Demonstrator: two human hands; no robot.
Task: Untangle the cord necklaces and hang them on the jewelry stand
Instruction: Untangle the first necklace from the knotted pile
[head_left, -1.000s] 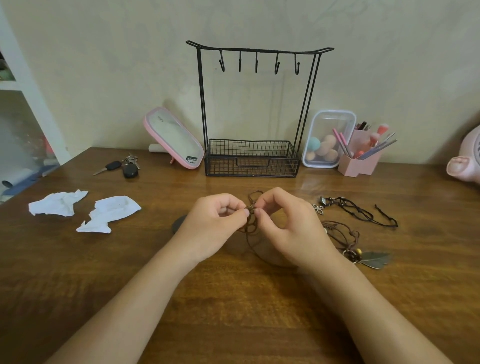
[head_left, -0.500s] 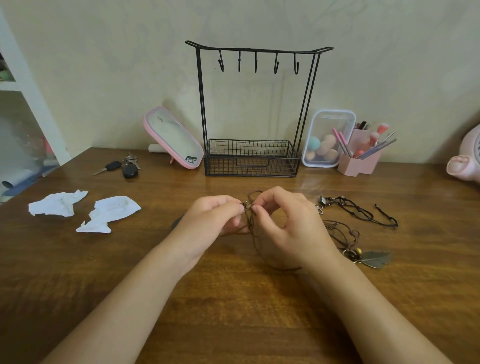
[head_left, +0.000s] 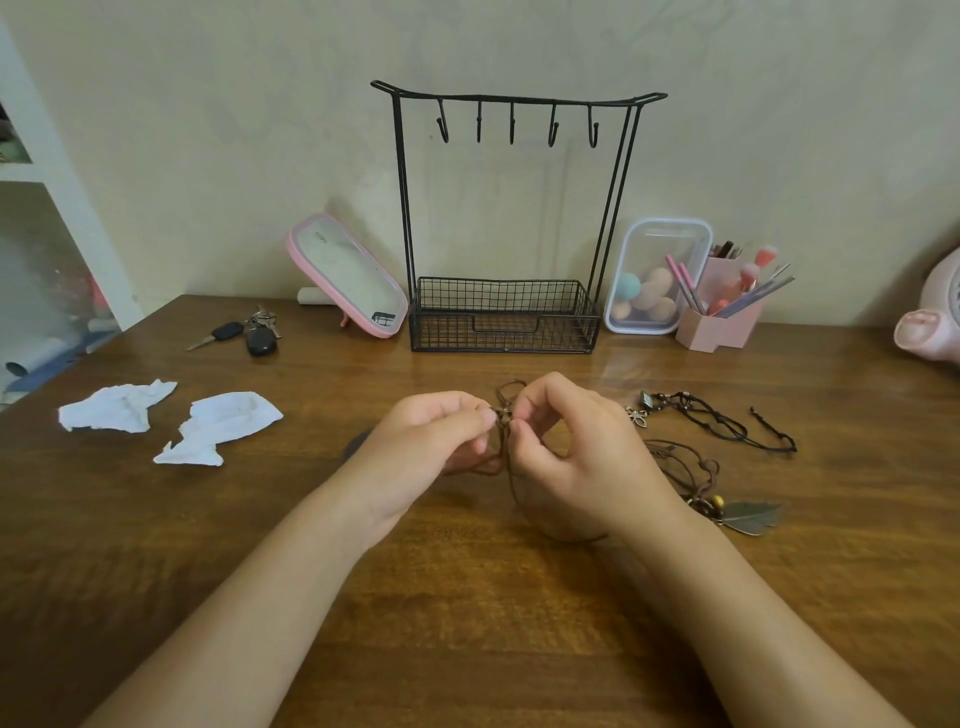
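You're pinching a brown cord (head_left: 511, 483) with both hands, in front of the stand (head_left: 504, 332).
Your left hand (head_left: 426, 441) and right hand (head_left: 576, 457) are sitting close together, fingertips nearly touching, both pinching a small knot or bead on the cord; can't tell which. The cord's loop is hanging down to the table (head_left: 467, 597) under your right palm. The stand is standing behind your hands, against the wall. Right of the stand and nearer you, a black necklace (head_left: 717, 423) and a leaf necklace (head_left: 748, 517) are lying on the table, close together; can't tell if they're touching. Left of the stand: mirror (head_left: 348, 275), keys (head_left: 254, 335), paper scraps (head_left: 223, 423). Just right of it: clear box (head_left: 657, 275), pink cup (head_left: 719, 322).
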